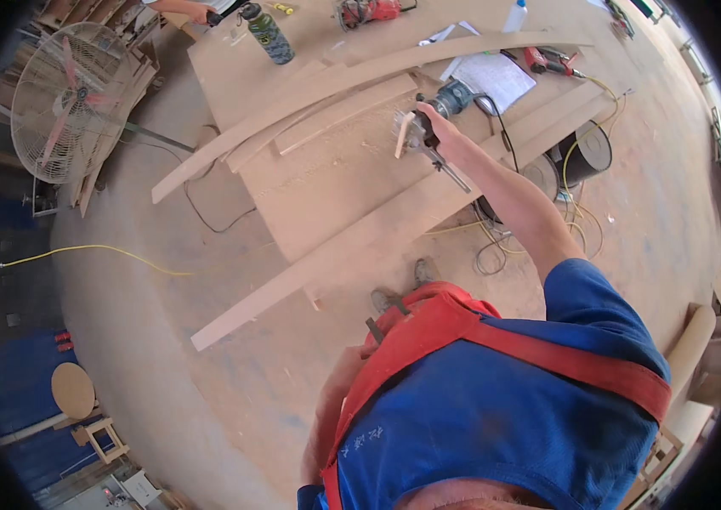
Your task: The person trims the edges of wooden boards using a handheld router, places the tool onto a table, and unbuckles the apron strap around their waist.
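My right arm reaches out over the workbench [292, 212]. At its end my right hand [437, 132] is closed around the black handle of a teal-bodied power tool [456, 98], which looks like a router, with a metal base and guide bar. A short pale wood piece [405, 136] shows at the tool's left side. Just left of it lies a curved board [348, 112], with sawdust scattered around. My left forearm [335, 404] hangs at my side, blurred; the hand at its end is hidden by the red apron [411, 357].
A long curved strip [292, 106] and a straight board [318, 268] overhang the bench. Beyond are a camouflage bottle [269, 36], papers [496, 81], a red air tool [547, 61] and another person's hand [197, 12]. Hoses [577, 208], buckets [590, 153] and a fan [80, 98] stand around.
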`<state>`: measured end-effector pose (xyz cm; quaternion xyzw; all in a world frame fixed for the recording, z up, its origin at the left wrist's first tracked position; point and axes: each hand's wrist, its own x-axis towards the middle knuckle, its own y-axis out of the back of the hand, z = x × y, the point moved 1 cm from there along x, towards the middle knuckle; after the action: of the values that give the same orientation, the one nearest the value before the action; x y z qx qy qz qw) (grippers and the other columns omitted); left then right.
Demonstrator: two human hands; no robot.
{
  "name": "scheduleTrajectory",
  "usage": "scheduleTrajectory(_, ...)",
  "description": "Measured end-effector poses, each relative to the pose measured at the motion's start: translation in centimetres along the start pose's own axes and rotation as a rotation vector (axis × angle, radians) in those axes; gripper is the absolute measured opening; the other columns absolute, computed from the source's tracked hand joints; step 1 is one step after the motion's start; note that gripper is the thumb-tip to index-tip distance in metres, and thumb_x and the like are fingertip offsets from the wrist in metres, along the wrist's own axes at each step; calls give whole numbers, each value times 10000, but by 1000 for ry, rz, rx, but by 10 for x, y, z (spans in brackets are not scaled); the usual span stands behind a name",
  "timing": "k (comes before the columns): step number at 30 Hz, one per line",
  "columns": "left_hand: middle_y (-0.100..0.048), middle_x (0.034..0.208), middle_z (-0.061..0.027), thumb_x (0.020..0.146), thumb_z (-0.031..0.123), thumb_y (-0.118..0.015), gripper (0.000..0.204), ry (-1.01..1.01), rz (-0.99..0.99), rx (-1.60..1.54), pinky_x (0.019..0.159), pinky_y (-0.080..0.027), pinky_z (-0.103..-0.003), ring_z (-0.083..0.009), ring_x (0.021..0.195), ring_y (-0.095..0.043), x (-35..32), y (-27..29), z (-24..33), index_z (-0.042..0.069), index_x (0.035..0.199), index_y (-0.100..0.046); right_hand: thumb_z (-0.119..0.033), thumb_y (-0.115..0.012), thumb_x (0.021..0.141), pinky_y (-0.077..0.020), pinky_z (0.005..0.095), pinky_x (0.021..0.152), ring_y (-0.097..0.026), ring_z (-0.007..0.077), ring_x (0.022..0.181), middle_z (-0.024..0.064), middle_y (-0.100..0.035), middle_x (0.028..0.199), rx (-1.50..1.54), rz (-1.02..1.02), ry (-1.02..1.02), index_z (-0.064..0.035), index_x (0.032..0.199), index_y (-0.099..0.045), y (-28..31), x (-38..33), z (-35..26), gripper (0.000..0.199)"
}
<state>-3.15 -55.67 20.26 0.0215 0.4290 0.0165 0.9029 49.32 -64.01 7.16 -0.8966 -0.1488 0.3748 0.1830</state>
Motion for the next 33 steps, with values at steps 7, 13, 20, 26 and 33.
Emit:
scheduleTrajectory(7,-723,841,-254,916,328,-743,341,17,57,231,749,-548,-399,-183,777,-724,4,1,-46,25,1070,-779,-567,-727,894,-576,491,697,-690,245,765,55,-725,912,-144,-8,-21,-159,980,-718,-5,-4,3,418)
scheduleTrajectory(13,-717,937,-249,906,313,-695,276,-69,57,394,777,-553,-472,-434,871,-709,-6,-2,-66,97,1051,-789,-490,-717,945,-617,489,773,-720,290,891,107,-723,1030,-444,-188,451,-111,1143,-685,23,8,8,429)
scheduleTrajectory(20,-728,987,-227,881,245,-694,395,-75,20,218,801,-554,-444,-397,863,-710,-10,-6,-64,183,1268,-743,-479,-736,939,-572,647,863,-703,353,1039,129,-706,1171,-184,149,11,-102,1239,-649,-20,-34,-13,489)
scheduleTrajectory(26,-735,988,-215,863,252,-731,404,-123,4,101,797,-564,-382,-357,834,-720,-15,5,-67,169,1259,-747,-554,-736,915,-566,601,952,-671,383,1133,201,-672,1280,-172,40,-10,-80,1342,-610,23,-10,-13,650)
scheduleTrajectory(33,-723,1009,-224,861,230,-736,385,-128,-6,172,789,-568,-390,-366,857,-726,-15,19,-79,143,1236,-748,-558,-786,871,-563,521,948,-687,327,1064,173,-699,1183,-141,91,55,-24,1272,-639,25,-39,3,683)
